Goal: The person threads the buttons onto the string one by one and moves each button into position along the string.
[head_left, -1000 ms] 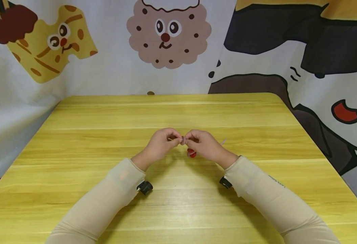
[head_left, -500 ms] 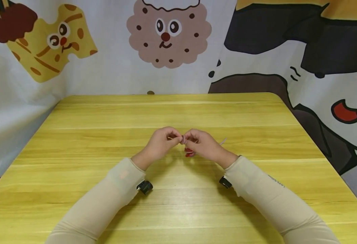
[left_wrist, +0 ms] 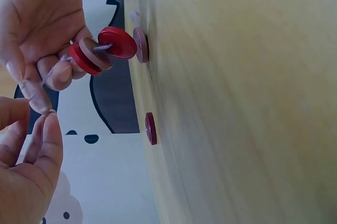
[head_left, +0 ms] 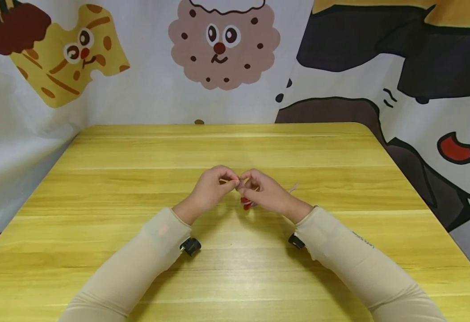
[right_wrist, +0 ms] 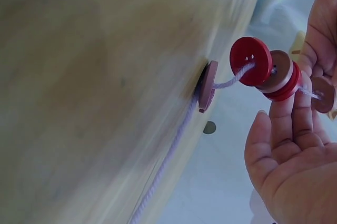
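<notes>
My left hand (head_left: 215,185) pinches a small brown button (right_wrist: 323,95) at its fingertips; the left wrist view hides this button. My right hand (head_left: 265,190) meets it and holds a pale lilac string (left_wrist: 49,74) between its fingers. Threaded on the string, red buttons (right_wrist: 250,61) and a brown button (right_wrist: 276,71) hang below the right fingers. Another brownish button (right_wrist: 208,86) on the string touches the tabletop. Beyond the right hand, the string's tail (head_left: 294,187) lies on the wood. A dark red button (left_wrist: 151,128) shows apart from the string.
The yellow wood-grain table (head_left: 235,277) spreads around both hands. A cartoon-printed curtain (head_left: 138,89) hangs behind it. Small black wrist cameras (head_left: 190,247) sit by the beige sleeves (head_left: 138,264).
The hanging red buttons have swung slightly left and turned. The right fingertips have spread a little near the brown button, while the left hand stays almost still.
</notes>
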Demonstrator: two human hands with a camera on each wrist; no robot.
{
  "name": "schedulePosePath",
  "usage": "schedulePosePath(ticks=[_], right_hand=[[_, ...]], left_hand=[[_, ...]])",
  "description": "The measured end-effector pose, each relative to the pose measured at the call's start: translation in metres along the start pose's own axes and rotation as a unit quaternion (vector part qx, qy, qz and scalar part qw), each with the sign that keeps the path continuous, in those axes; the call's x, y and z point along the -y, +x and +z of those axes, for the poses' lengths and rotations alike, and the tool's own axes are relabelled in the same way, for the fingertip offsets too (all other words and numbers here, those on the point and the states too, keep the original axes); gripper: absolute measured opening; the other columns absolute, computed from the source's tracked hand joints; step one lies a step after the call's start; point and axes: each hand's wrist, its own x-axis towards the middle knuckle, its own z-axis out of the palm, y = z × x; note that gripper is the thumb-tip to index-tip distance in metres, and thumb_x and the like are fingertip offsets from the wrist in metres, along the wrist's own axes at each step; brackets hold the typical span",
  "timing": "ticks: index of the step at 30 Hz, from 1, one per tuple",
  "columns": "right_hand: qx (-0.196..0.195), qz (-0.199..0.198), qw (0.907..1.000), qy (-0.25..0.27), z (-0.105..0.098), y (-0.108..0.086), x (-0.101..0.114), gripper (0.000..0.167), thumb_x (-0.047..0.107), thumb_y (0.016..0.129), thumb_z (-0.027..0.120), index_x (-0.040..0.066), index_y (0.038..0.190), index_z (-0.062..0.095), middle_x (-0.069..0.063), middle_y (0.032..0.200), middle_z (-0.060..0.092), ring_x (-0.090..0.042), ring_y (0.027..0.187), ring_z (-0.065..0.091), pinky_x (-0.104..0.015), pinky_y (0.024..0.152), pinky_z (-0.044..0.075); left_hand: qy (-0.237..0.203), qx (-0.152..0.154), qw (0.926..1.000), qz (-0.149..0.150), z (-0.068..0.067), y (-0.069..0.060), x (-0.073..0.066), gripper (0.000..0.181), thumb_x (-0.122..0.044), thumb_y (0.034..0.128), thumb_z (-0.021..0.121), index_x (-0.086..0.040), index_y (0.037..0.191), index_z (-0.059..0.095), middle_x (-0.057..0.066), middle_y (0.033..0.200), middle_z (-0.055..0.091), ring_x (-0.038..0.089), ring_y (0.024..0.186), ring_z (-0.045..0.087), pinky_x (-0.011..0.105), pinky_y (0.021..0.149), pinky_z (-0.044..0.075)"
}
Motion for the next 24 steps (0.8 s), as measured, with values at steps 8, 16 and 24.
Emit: schedulePosePath(ticks=[8, 16, 24], right_hand=[[0.006, 0.002, 0.9998, 0.021, -0.0006, -0.0015, 0.0005, 0.027, 0.017, 0.1, 0.053, 0.001, 0.121, 0.054, -0.02, 0.098, 0.061, -0.032, 0.084, 0.066, -0.046, 0.073, 0.056], [0.016, 0.012, 0.9983, 0.054, 0.0009, -0.0005, -0.0016, 0.027, 0.012, 0.101, 0.049, -0.008, 0.117, 0.055, -0.028, 0.108, 0.058, -0.04, 0.093, 0.063, -0.039, 0.075, 0.057], [0.001, 0.013, 0.9995, 0.03, 0.0002, 0.0008, -0.0036, 0.026, 0.016, 0.101, 0.05, -0.007, 0.112, 0.058, -0.025, 0.107, 0.06, -0.033, 0.088, 0.066, -0.04, 0.074, 0.057]], left_hand=[[0.0, 0.002, 1.0, -0.006, 0.0001, 0.0002, -0.0009, 0.007, -0.012, 0.0944, 0.063, -0.006, 0.097, 0.067, 0.006, 0.106, 0.062, 0.022, 0.103, 0.059, 0.037, 0.09, 0.05], [-0.001, 0.0, 0.9999, -0.011, 0.0002, -0.0008, -0.0035, 0.007, -0.013, 0.0945, 0.063, -0.006, 0.097, 0.066, 0.006, 0.106, 0.062, 0.022, 0.103, 0.059, 0.037, 0.09, 0.051], [-0.005, 0.0, 0.9999, -0.01, -0.0001, -0.0011, -0.0038, 0.008, -0.012, 0.0948, 0.062, -0.006, 0.098, 0.066, 0.007, 0.106, 0.062, 0.022, 0.102, 0.06, 0.037, 0.088, 0.051]])
